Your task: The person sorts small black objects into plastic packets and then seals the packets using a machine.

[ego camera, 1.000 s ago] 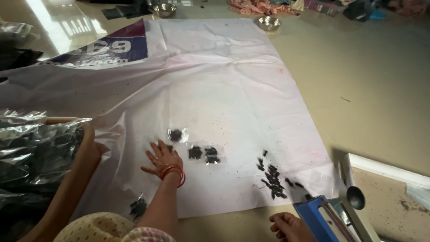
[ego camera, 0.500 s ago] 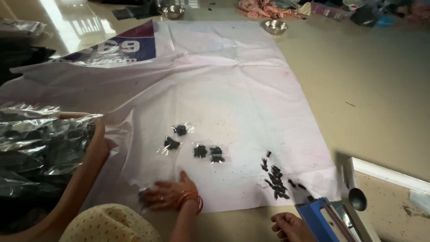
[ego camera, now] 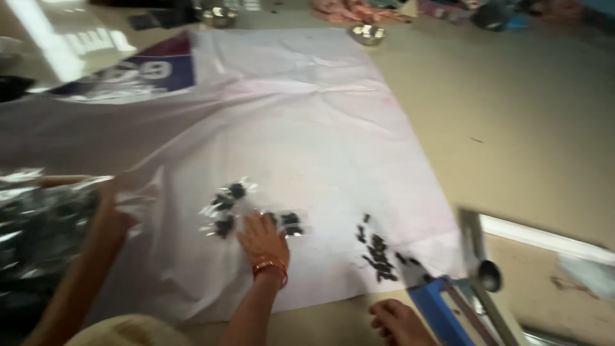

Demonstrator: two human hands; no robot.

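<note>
Small packets blurred; left forearm cut off

1. A smooth tan floor carries everything in view.
2. A large white sheet lies spread on it, creased, with a blue and maroon printed panel at its far left corner.
3. On the sheet lie small clear packets of dark bits and, well apart to the right, a loose scatter of dark pieces.
4. Two steel bowls sit on the floor beyond the sheet's far edge.
</note>
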